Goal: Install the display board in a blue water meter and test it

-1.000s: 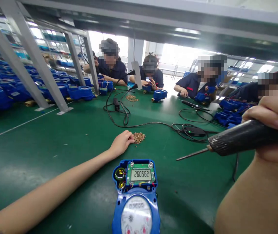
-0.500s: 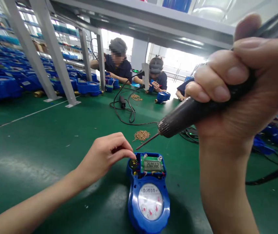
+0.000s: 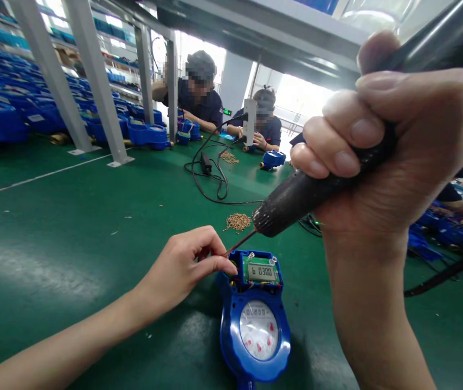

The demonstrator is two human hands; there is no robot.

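Green worktop [image 3: 52,216] spreads before me, grey metal posts [image 3: 93,81] standing on it, a grey shelf [image 3: 256,32] overhead, bright windows [image 3: 300,92] behind, co-workers [image 3: 201,97] seated opposite.

I see a blue water meter [image 3: 255,319] lying flat, just right of my left hand [image 3: 182,265]; its open top shows a green board and a display reading 6 0300. My right hand [image 3: 394,146] grips a black electric screwdriver [image 3: 321,187], tilted down-left, its bit at the meter's upper left corner, beside my left fingertips [image 3: 227,267].
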